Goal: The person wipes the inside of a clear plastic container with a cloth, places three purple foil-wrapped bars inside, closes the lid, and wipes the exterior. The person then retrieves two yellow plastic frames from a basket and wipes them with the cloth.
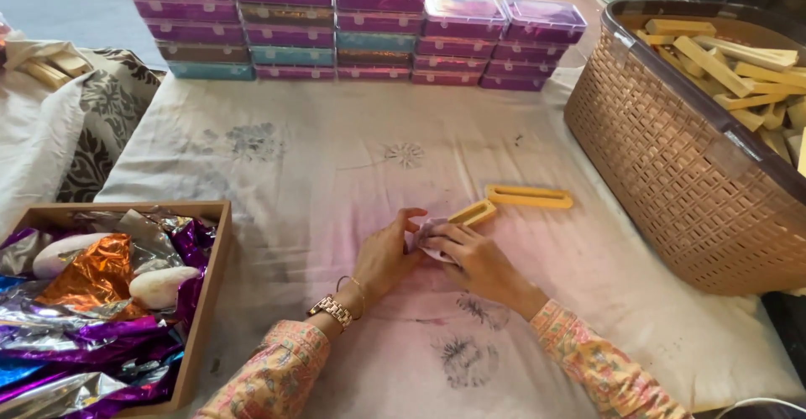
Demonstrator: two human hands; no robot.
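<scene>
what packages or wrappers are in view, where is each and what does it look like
Stacked boxes: far table edge, flat rectangular, magenta, some teal, clear lids.
Foil sheets: wooden tray at near left, crumpled purple, orange, silver.
Small wrapper: between left hand and right hand, pale pink.
No signs or screens.

A short yellow bar [473, 212] lies tilted on the white cloth-covered surface [336, 175], its lower left end tucked into a pale pink foil sheet [428, 238] that both hands pinch. A longer yellow bar [529, 196] lies flat at its 2 o'clock, just beside it.
</scene>
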